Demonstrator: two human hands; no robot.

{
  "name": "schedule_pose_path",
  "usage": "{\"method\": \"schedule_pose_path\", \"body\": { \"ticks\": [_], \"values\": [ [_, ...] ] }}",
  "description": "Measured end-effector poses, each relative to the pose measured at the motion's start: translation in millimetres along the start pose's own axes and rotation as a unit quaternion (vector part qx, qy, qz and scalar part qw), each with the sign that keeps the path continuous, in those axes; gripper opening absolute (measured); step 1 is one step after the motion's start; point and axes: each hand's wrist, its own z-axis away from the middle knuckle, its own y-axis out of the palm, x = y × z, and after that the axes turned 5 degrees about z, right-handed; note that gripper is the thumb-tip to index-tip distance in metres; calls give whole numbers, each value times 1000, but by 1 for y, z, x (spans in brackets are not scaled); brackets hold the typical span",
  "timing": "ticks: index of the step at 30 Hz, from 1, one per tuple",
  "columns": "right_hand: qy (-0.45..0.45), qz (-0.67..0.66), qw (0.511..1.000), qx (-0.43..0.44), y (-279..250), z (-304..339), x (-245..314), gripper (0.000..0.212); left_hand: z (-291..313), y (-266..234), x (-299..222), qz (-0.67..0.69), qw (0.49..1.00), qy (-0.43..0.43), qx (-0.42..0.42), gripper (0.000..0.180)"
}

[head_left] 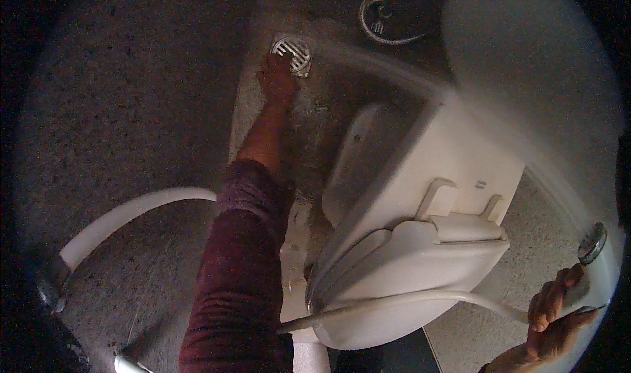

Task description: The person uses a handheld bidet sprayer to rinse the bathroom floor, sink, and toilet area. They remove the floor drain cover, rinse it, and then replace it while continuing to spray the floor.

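My left arm, in a dark red sleeve, reaches far forward, and my left hand (279,80) is at a round slotted drain cover (291,54). Its fingers are bent over the cover's near edge and seem to grip it; the fingertips show only in part. At the lower right, my right hand (555,304) is wrapped round the handle of a white shower head (595,268). Water sprays (486,116) from the shower head's face up and to the left, toward the drain cover and my left hand. A pale hose (407,299) runs leftward from the handle.
Between my arms stands a white toilet-like fixture with a hinged lid (411,274) and a flat top (460,163). A curved white bar (138,218) is at the left. A thin looped hose (365,28) lies at the far side. A large pale rounded surface (526,51) fills the upper right.
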Motion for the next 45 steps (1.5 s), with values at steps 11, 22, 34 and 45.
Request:
{"method": "schedule_pose_path", "body": {
  "ticks": [11,22,34,45],
  "values": [
    [10,-2,996,87,-22,-8,-5,57,-22,-25,6,-106,987,88,81,28],
    [42,-36,998,37,-30,-12,-17,60,-29,-1,11,-129,976,170,53,24],
    [30,1,999,32,-20,-8,-13,60,-34,7,18,-70,971,192,126,27],
    [106,-71,989,73,18,-2,21,86,-32,-7,15,-113,960,252,45,24]
  ]
}}
